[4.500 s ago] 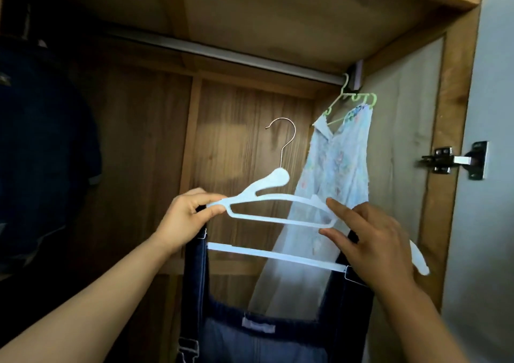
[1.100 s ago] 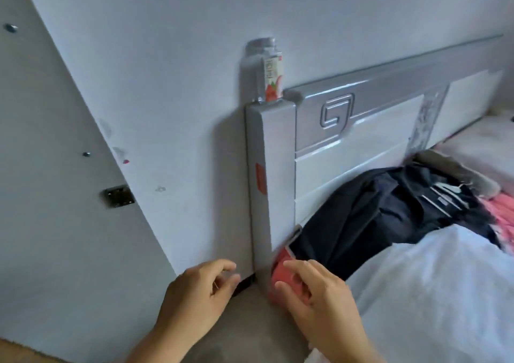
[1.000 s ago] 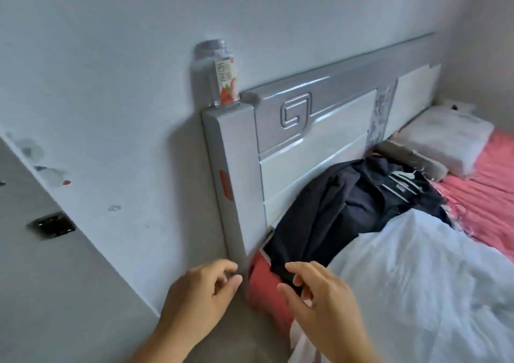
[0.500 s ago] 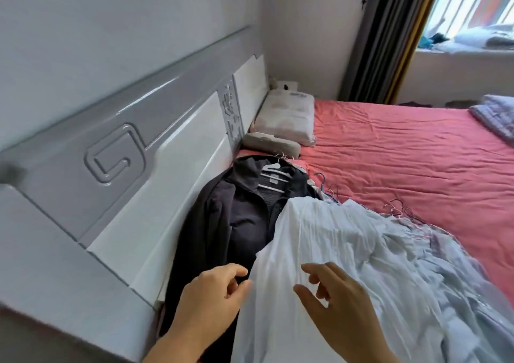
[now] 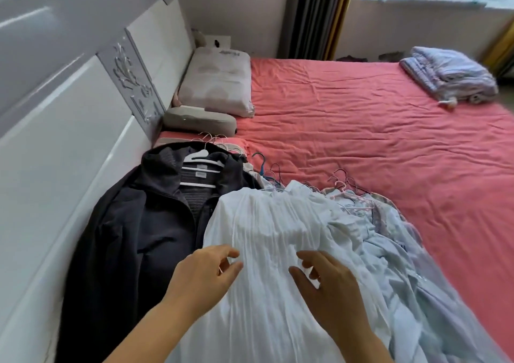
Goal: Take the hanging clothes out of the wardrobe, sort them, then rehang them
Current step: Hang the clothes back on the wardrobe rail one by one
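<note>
Currently both hands are held over a white pleated garment (image 5: 264, 240) spread on the near part of the bed (image 5: 361, 129); left hand (image 5: 205, 273) and right hand (image 5: 328, 287) are loosely curled, nothing gripped. A dark jacket (image 5: 125, 237) on a white hanger (image 5: 199, 165) is laid left by the headboard (image 5: 69, 118). Pale blue clothes (image 5: 389, 240) are piled right. Pillows (image 5: 217, 84) and a folded blanket (image 5: 447, 76) are seen far.

White pleated garment (image 5: 267, 237), black jacket (image 5: 133, 229), coral-red bedsheet (image 5: 361, 129).
</note>
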`<state>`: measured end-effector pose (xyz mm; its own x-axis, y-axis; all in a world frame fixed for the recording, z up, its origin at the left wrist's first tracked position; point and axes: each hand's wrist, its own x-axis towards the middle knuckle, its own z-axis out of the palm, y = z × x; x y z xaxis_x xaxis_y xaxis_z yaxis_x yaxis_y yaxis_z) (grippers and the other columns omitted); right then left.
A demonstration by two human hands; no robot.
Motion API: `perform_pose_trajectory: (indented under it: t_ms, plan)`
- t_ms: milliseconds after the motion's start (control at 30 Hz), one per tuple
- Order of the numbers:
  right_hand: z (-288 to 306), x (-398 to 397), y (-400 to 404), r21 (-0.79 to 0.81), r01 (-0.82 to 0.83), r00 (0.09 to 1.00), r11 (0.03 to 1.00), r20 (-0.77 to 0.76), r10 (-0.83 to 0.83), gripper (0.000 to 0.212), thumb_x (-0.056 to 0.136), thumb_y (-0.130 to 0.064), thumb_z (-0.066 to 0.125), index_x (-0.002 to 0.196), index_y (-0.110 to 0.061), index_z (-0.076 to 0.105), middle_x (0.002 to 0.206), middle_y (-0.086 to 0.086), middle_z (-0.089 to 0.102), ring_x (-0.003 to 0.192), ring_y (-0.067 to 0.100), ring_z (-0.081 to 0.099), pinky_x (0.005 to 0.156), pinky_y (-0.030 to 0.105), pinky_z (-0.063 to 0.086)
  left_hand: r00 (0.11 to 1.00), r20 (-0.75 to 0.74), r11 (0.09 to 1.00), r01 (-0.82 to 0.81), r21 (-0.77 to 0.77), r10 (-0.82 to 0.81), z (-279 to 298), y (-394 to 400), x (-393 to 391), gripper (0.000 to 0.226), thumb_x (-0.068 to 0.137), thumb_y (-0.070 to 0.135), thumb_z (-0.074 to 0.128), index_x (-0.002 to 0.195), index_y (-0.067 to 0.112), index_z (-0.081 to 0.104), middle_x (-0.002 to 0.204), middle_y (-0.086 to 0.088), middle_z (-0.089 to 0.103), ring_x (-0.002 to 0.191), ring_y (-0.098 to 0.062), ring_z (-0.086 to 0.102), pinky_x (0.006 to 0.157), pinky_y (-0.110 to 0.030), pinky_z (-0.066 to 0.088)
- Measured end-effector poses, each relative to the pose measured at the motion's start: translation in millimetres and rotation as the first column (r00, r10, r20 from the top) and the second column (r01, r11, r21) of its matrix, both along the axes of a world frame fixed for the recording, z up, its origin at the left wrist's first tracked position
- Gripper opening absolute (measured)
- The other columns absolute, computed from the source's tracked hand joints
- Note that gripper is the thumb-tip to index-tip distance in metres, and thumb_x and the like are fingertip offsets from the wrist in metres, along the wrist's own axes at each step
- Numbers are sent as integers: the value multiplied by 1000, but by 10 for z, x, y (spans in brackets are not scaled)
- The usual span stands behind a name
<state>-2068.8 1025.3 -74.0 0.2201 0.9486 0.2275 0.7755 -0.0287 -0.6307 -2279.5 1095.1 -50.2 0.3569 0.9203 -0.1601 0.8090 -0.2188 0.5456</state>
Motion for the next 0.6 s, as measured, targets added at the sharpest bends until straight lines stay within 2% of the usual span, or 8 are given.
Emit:
perform_pose_trajectory:
  t_ms: [100,267,367,467,533,600]
  plan:
    - [-272,337,388,-70,1,999,998,-38,-4,41,75,-56,48,95,-27,70,75,-22,55,69,-17,49,63,2,37,999,-21,998,-33,-55,32,-230,294,248,25,91,48,50,112,38,59,87,21,58,78,4,56,75,-13,46]
    - [-747,916,1213,-151,-4,998,989,-62,-5,30,76,-42,62,94,-20,71,81,-16,60,71,4,60,60,12,41,995,-39,991,-94,-97,91,-672,922,714,24,92,46,50,114,39,56,100,29,49,90,9,52,73,-8,41]
    - [-1054,1208,1686,-200,7,998,980,-61,-19,24,77,-29,71,96,-15,70,89,-5,66,79,20,64,63,28,48,995,-40,991,-96,-90,93,-920,1294,1029,26,93,46,48,117,38,54,109,30,45,96,9,47,71,-5,36]
    - [-1351,1424,2155,-260,11,998,966,-52,-25,29,79,-21,74,105,-11,68,101,2,67,93,27,62,76,36,49,993,-29,989,-121,-91,118,-1145,1636,1280,24,93,42,51,116,35,56,112,27,45,96,7,44,74,-7,35]
    - [-1545,1526,2465,-330,7,1000,944,-18,-13,34,83,-24,69,115,-10,64,112,4,64,107,28,56,86,35,43,989,-27,986,-144,-81,142,-1295,1846,1386,23,92,39,53,114,32,58,111,25,45,102,8,42,80,-12,37]
    - [-1730,1610,2694,-414,-2,1000,910,27,14,37,86,-26,65,120,-10,61,118,7,60,112,30,50,91,35,37,985,-23,982,-173,-80,172,-1436,2024,1434,22,92,36,55,112,29,60,109,25,45,105,6,43,84,-16,39]
